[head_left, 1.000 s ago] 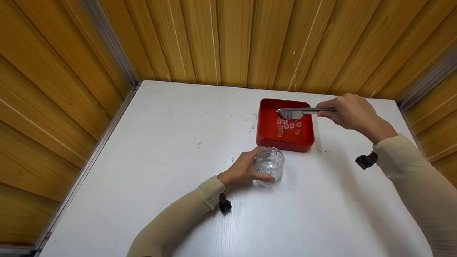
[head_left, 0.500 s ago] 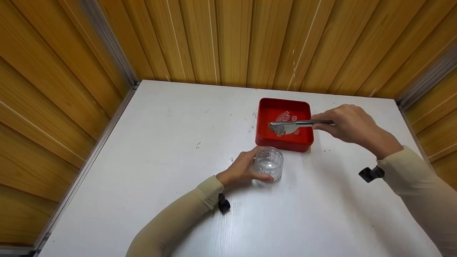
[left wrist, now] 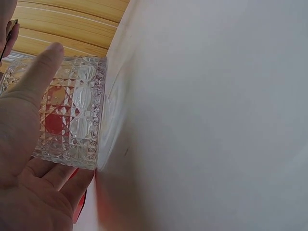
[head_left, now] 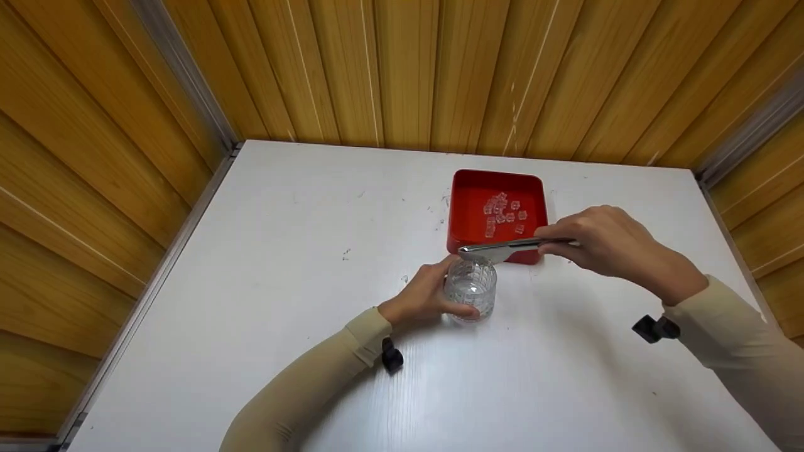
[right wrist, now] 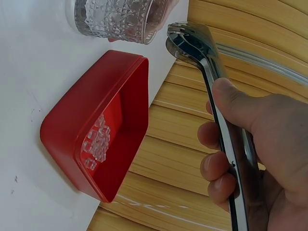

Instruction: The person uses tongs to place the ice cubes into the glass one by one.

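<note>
- Clear glass (head_left: pixel 471 292) stands upright on the desk (head_left: pixel 314 251), the left grip (head_left: pixel 424 295) curled round it.
- Metal tongs (head_left: pixel 502 250), clasped in the right grip (head_left: pixel 603 242), hang just above the glass.
- Behind the glass, a red box (head_left: pixel 466 207) holds clear cubes (head_left: pixel 499 207).

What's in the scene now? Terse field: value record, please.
left grip: around patterned glass
right grip: holding metal tongs
patterned glass: upright
metal tongs: head higher than the glass rim, apart from it; load unclear
red box: on white table, beyond the glass
clear cubes: several, inside red box
</note>
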`<state>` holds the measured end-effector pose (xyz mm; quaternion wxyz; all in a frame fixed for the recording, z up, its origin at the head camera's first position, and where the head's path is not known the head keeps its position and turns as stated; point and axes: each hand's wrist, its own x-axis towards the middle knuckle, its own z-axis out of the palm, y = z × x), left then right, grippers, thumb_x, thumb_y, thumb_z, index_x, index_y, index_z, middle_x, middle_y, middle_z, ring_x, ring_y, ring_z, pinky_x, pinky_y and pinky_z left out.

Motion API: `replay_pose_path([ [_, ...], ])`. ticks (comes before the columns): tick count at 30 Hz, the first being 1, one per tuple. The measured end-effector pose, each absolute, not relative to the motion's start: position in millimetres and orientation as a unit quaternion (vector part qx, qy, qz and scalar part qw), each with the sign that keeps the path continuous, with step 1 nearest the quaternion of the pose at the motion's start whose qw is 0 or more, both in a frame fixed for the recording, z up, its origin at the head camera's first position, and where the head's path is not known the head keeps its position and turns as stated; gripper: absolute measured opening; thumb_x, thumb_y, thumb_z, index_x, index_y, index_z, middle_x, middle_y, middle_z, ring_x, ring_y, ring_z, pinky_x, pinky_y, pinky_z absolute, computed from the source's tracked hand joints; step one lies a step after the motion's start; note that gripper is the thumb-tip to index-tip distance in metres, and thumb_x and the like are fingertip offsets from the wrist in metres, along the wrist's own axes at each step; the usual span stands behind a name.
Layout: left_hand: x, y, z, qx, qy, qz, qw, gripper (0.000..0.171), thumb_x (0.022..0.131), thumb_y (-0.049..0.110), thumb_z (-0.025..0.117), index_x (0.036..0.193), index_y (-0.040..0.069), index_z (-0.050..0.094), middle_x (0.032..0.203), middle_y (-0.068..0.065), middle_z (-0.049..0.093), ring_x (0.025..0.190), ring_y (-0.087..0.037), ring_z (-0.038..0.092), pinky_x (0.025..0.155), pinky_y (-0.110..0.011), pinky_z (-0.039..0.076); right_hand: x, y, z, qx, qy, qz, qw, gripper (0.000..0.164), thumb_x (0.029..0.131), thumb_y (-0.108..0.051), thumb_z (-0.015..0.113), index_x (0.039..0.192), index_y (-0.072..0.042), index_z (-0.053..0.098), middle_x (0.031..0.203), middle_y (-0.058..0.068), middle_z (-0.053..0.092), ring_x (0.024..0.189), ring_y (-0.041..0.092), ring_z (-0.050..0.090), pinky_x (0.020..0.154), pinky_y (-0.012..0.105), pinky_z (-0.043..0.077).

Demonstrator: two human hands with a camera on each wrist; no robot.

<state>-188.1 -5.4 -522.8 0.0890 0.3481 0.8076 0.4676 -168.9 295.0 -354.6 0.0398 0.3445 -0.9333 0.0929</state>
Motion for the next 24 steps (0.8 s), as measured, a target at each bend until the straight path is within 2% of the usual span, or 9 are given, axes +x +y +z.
replay_pose_path([
  [11, -188.7, -6.3, -522.3, 0.35, 0.805, 0.471, 0.092, 0.097, 0.072, 0.041, 0.095, 0.152, 0.024, 0.042, 0.129, -0.002, 0.069, 0.116, -0.014, 0.065, 0.101, -0.026, 0.049, -167.5, 290.6, -359.2, 0.355, -0.929, 0.103, 0.03, 0.025, 0.087, -0.019, 0.084, 0.112, -0.019, 0.081, 0.091, -0.004, 0.078, 0.06, 0.004, 0.052, 0.052, 0.024, 0.043],
  [20, -189.7, -6.0, -523.6, 0.345, 0.805, 0.473, 0.093, 0.095, 0.071, 0.039, 0.095, 0.15, 0.023, 0.044, 0.125, -0.001, 0.071, 0.112, -0.011, 0.065, 0.098, -0.025, 0.05, -168.5, 290.2, -361.7, 0.357, -0.927, 0.108, 0.034, 0.025, 0.087, -0.023, 0.084, 0.112, -0.022, 0.079, 0.086, -0.01, 0.073, 0.059, 0.004, 0.05, 0.053, 0.026, 0.043],
  [24, -189.7, -5.7, -523.7, 0.349, 0.805, 0.471, 0.092, 0.097, 0.072, 0.038, 0.095, 0.151, 0.022, 0.043, 0.125, -0.002, 0.071, 0.111, -0.01, 0.065, 0.097, -0.025, 0.05, -168.5, 290.4, -362.8, 0.354, -0.929, 0.108, 0.029, 0.028, 0.088, -0.025, 0.083, 0.115, -0.021, 0.079, 0.088, -0.009, 0.074, 0.06, 0.004, 0.051, 0.054, 0.027, 0.043],
])
